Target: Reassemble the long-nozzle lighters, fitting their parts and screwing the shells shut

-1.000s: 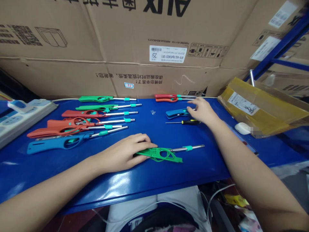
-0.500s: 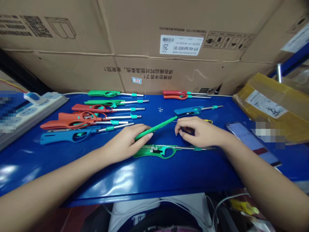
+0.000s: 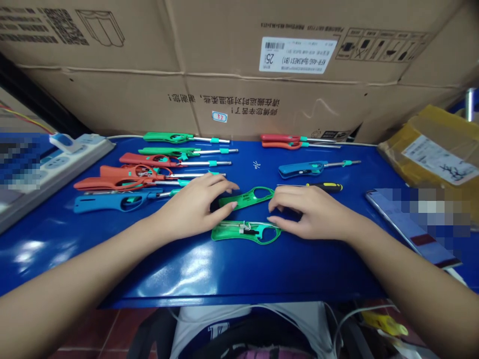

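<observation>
A green lighter shell half (image 3: pixel 245 199) lies on the blue table with its hollow inner side up. My left hand (image 3: pixel 198 202) is at its left end, thumb and fingers apart. Nearer to me rests the opened green gas lighter (image 3: pixel 228 233), its wire, black part and teal trigger exposed. My right hand (image 3: pixel 312 212) hovers at the right ends of both green pieces, fingers bent and thumb separated from them. It covers the lighter's metal tube. Whether its fingertips touch either piece I cannot tell.
Several assembled lighters (image 3: pixel 144 160) in green, red and blue lie at left. Red lighters (image 3: pixel 280 140) and a blue one (image 3: pixel 303 168) sit at back right, near a screwdriver (image 3: pixel 325 187). A phone (image 3: pixel 411 227), a taped parcel (image 3: pixel 437 144) and a power strip (image 3: pixel 56 169) flank them.
The green shell half, earlier held tilted on edge in my left hand, now lies flat with its inside up. My left hand's fingers have spread; the view has shifted slightly.
</observation>
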Action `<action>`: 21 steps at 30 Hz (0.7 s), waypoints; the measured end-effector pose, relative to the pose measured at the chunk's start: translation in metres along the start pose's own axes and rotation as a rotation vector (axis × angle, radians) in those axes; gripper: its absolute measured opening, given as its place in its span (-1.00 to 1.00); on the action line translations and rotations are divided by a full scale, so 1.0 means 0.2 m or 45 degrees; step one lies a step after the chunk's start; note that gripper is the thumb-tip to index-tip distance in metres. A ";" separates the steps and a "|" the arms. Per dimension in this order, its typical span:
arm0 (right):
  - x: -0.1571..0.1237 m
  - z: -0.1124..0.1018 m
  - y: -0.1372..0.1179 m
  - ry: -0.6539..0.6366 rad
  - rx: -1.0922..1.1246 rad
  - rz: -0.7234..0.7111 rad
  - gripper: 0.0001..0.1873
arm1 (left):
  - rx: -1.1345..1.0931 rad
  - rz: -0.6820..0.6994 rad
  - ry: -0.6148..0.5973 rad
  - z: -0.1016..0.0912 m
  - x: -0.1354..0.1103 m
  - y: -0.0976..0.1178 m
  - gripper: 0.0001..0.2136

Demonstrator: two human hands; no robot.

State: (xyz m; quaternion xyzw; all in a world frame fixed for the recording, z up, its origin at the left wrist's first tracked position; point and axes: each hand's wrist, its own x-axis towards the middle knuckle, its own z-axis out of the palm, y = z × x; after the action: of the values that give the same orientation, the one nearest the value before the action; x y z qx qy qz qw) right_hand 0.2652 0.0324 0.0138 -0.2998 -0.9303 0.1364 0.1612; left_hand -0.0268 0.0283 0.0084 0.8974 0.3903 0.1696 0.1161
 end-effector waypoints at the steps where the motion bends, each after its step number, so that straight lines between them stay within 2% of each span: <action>1: 0.00 0.00 0.00 0.036 -0.031 0.019 -0.86 | -0.027 -0.011 -0.012 0.01 0.00 -0.01 -0.65; 4: 0.00 0.00 -0.03 0.038 -0.022 0.019 -0.76 | -0.098 -0.038 -0.042 0.02 0.01 -0.04 -0.64; 7: 0.01 0.00 -0.06 -0.132 -0.007 -0.057 -0.61 | -0.066 0.005 -0.074 0.02 0.01 -0.06 -0.67; 10: 0.01 0.00 -0.07 -0.241 -0.061 -0.051 -0.64 | 0.109 0.051 -0.114 0.00 0.01 -0.06 -0.70; 14: 0.01 -0.02 -0.03 -0.229 -0.146 0.039 -0.68 | 0.464 -0.064 -0.102 -0.07 -0.01 -0.08 -0.74; 16: 0.01 -0.03 0.00 -0.210 -0.198 0.103 -0.69 | 0.517 -0.076 0.000 -0.12 -0.02 -0.09 -0.77; 21: 0.00 -0.04 0.06 -0.175 -0.185 0.170 -0.67 | 0.362 0.130 0.518 -0.22 -0.04 -0.04 -0.79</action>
State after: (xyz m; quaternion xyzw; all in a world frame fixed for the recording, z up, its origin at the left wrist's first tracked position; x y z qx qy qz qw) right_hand 0.2738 0.0427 0.0174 -0.3618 -0.9246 0.0994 0.0654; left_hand -0.0534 0.0311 0.0447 0.8706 0.3799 0.2959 -0.1009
